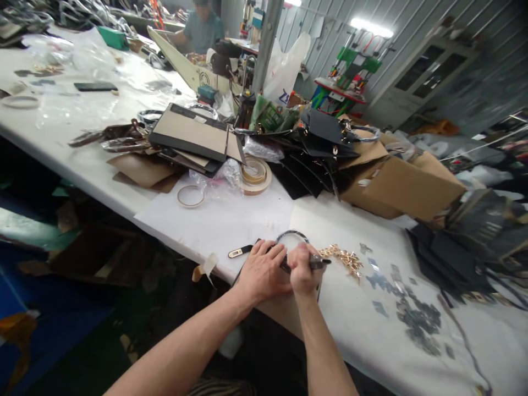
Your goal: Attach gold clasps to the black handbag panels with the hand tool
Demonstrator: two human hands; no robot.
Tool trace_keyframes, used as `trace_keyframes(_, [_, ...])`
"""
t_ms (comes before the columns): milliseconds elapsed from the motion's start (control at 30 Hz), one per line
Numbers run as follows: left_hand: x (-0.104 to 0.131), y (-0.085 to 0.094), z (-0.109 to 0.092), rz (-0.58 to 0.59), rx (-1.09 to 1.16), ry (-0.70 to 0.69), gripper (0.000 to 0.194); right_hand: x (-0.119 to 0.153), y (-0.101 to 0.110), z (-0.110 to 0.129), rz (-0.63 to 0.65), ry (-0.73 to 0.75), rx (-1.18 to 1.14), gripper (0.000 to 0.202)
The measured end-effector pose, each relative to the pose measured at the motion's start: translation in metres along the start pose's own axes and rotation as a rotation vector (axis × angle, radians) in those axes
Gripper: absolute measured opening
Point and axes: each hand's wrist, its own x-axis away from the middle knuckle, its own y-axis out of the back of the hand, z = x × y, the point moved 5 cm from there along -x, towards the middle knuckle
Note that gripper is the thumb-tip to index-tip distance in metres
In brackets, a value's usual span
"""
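At the table's front edge my left hand (264, 271) lies flat with its fingers spread on a dark bag piece, most of which the hands hide. A black strap with a gold metal plate (236, 252) sticks out to the left. Just to the right, my right hand (302, 269) is wrapped round a dark metal tool (319, 262), whose end points right. Behind the hands a round handle (292, 235) curves up. A pile of small gold metal parts (344, 260) lies right of the tool.
Thin grey metal plates (417, 316) lie scattered at the right. Behind are tape rolls (256, 175), stacked flat panels (192, 132), black bags (303, 165) and a cardboard box (412, 181). More black pieces (441, 258) lie far right. A person (203, 27) sits across the table.
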Motion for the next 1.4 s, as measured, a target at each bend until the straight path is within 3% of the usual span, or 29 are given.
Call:
trace_keyframes(100, [0.001,0.001,0.0,-0.004,0.007,0.004,0.079,-0.002,0.001,0.0,0.003,-0.023,0.009,0.05])
trace_keyframes(233, [0.001,0.001,0.0,-0.008,0.007,0.001,0.082,-0.001,0.002,0.012,-0.016,0.068,-0.108,0.049])
trace_keyframes(467, [0.001,0.0,0.001,0.003,-0.011,0.013,0.08,0.008,-0.003,-0.012,-0.016,-0.031,0.018,0.049])
trace_keyframes(600, [0.001,-0.001,0.002,0.0,-0.036,0.005,0.089,0.01,0.015,0.012,-0.11,0.019,-0.075,0.049])
trace_keyframes(667, [0.001,-0.002,0.001,-0.003,-0.05,-0.005,0.095,0.014,0.041,0.023,-0.134,0.031,-0.065,0.049])
trace_keyframes(733, [0.0,-0.002,0.0,-0.007,-0.065,-0.007,0.097,0.021,0.076,0.027,-0.105,0.008,0.1,0.049])
trace_keyframes(900, [0.0,-0.004,0.001,-0.009,-0.096,-0.018,0.092,0.044,0.18,0.02,0.104,0.027,0.871,0.047])
trace_keyframes(1000, [-0.003,-0.006,0.0,-0.011,-0.111,-0.015,0.09,0.052,0.236,0.014,0.219,0.068,1.202,0.044])
trace_keyframes(1100, [-0.009,-0.006,-0.003,-0.01,-0.129,-0.008,0.089,0.054,0.28,0.008,0.236,0.053,1.357,0.041])
trace_keyframes(1167, [-0.012,-0.005,-0.005,-0.003,-0.142,-0.012,0.091,0.055,0.297,0.006,0.215,0.077,1.357,0.042])
trace_keyframes(1267, [-0.014,-0.004,-0.009,0.013,-0.159,-0.034,0.093,0.059,0.292,0.004,0.137,0.184,1.313,0.056])
trace_keyframes(1333, [-0.012,0.0,-0.01,0.019,-0.16,-0.036,0.091,0.064,0.267,0.003,0.093,0.253,1.247,0.054])
trace_keyframes(1400, [-0.008,0.006,-0.012,0.01,-0.146,-0.02,0.086,0.07,0.228,0.002,0.113,0.306,1.139,0.046])
